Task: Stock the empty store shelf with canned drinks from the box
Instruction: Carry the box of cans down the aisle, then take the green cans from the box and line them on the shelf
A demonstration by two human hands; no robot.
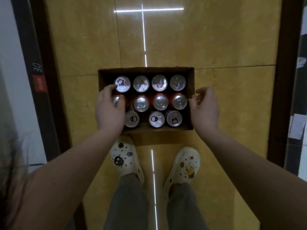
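An open cardboard box stands on the yellow floor in front of my feet, holding several upright cans in three rows. The back row has white-lidded cans, the middle row orange cans, the front row dark cans. My left hand reaches into the box's left side, thumb and fingers curled round the leftmost middle-row can, which stands in the box. My right hand hovers at the box's right wall with fingers loosely curled, holding nothing.
My two feet in cream clogs stand just behind the box. A dark shelf base with a red price tag runs along the left. A dark frame with white labels beyond it borders the right. Yellow floor stretches ahead.
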